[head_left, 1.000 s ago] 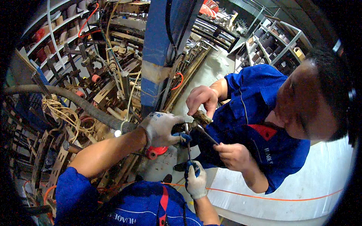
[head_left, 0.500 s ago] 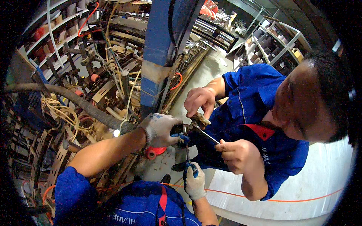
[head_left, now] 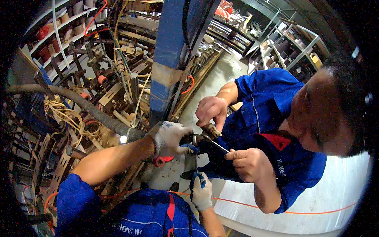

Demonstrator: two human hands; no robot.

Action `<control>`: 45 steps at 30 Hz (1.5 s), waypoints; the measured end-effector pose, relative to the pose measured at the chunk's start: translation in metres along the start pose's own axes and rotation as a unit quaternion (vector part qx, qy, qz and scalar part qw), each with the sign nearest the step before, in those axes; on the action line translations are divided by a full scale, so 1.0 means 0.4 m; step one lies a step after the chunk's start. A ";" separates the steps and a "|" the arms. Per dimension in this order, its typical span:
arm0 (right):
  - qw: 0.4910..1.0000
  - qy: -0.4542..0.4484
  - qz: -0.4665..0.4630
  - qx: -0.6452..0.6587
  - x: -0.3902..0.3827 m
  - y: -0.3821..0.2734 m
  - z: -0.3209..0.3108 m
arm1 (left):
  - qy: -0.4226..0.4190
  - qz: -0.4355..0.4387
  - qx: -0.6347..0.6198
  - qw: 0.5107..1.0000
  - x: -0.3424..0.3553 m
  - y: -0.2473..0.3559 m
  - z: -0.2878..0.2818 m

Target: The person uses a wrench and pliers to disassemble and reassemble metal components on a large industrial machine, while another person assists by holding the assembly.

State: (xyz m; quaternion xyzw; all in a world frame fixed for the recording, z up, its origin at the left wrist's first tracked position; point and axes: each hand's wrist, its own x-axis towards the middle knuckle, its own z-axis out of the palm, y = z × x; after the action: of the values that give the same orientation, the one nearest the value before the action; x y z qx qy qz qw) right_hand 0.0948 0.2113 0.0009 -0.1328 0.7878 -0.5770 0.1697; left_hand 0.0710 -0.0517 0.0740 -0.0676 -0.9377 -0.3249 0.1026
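My left hand (head_left: 169, 139), in a grey-white glove with blue on the fingers, is closed around the end of a thick dark hose (head_left: 94, 113). A shiny metal ring (head_left: 195, 139) shows beside its fingertips. Below it, my gloved right hand (head_left: 202, 192) grips a screwdriver-like tool (head_left: 196, 162). Its slim metal shaft points up to the ring; the handle is hidden in my fist. Facing me, a co-worker in blue pinches a rough brown piece (head_left: 210, 130) at the hose end with one bare hand (head_left: 212, 110). Their other hand (head_left: 249, 162) holds a thin metal rod (head_left: 219, 146) against it.
A blue steel post (head_left: 167, 51) rises just beyond the hose. Racks crowded with metal parts and a tangle of pale cord (head_left: 61, 112) fill the left. A white surface (head_left: 316, 193) lies at the lower right, crossed by an orange line (head_left: 244, 203). Shelves (head_left: 292, 43) stand behind the co-worker.
The view has shifted slightly. The co-worker's upper hand sits a little lower, closer over the brown piece. Both my hands keep their grips.
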 end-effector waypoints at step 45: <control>0.994 -0.014 0.044 -0.100 0.003 -0.004 0.003 | -0.032 -0.052 0.024 0.998 0.015 -0.040 0.039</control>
State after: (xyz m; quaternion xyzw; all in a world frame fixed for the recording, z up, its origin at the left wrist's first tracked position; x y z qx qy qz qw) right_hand 0.0943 0.2094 0.0017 -0.1219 0.8441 -0.4857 0.1916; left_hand 0.0600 -0.0542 0.0539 -0.0268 -0.9504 -0.3044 0.0575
